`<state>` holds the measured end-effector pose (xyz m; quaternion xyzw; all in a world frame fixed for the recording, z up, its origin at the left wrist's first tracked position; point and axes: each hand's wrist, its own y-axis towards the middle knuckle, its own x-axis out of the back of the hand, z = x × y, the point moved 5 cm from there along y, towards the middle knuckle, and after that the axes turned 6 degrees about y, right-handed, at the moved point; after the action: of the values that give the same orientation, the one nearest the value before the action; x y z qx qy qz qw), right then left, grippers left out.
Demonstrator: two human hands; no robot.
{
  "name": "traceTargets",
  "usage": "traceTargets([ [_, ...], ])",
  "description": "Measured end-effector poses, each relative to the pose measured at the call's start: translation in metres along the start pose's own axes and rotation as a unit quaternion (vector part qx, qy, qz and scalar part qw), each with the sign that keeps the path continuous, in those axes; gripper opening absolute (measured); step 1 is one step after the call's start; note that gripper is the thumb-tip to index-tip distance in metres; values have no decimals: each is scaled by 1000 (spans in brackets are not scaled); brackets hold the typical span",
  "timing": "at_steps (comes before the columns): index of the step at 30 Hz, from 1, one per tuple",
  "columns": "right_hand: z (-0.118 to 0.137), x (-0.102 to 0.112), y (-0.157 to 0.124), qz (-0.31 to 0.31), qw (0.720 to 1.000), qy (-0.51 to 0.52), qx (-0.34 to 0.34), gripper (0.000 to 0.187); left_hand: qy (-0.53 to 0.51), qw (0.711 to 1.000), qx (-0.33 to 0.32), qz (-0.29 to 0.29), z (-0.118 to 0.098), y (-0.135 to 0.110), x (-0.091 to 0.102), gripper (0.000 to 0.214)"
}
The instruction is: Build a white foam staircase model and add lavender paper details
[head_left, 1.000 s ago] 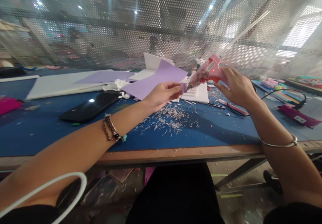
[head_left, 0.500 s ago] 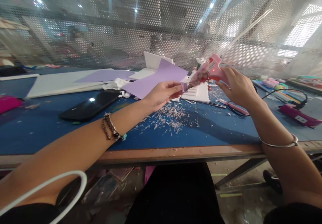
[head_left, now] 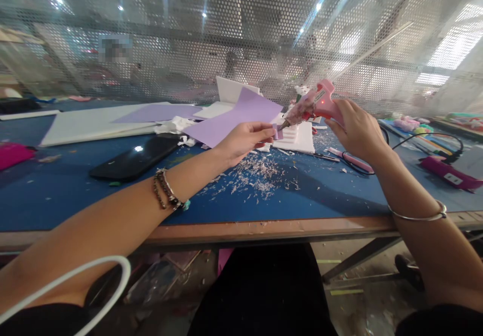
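My right hand (head_left: pixel 358 127) is wrapped round the handle of a pink hot glue gun (head_left: pixel 325 105), whose small red light is lit. The gun's tip, with dirty glue caked behind it, points down and left. Right by that tip, my left hand (head_left: pixel 247 142) pinches a small purple piece (head_left: pixel 278 132), perhaps foam or paper. Whether tip and piece touch I cannot tell. Behind my left hand lie a large purple sheet (head_left: pixel 237 114) and stacked white foam pieces (head_left: pixel 302 140). Below the hands, pale shavings (head_left: pixel 258 180) are scattered over the blue tabletop (head_left: pixel 211 207).
A black phone (head_left: pixel 136 160) lies to the left, near white sheets (head_left: pixel 90 124) and crumpled white scraps (head_left: pixel 175 124). To the right are a pen (head_left: pixel 326 158), a pink cutter (head_left: pixel 350 160), a black cable (head_left: pixel 426 136) and a magenta pouch (head_left: pixel 449 172). A perforated metal screen (head_left: pixel 181 69) stands behind the table.
The glue gun's tip has shifted slightly left and up along the purple piece, more of which now shows. My left hand has barely moved.
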<state>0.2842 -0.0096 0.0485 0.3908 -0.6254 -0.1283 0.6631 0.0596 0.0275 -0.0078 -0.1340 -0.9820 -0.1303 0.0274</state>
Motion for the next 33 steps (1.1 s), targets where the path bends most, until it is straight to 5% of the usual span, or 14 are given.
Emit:
traceTargets([
  [33, -20, 1, 2, -40, 997, -1, -72, 39, 44, 998, -22, -36, -1, 4, 7, 19],
])
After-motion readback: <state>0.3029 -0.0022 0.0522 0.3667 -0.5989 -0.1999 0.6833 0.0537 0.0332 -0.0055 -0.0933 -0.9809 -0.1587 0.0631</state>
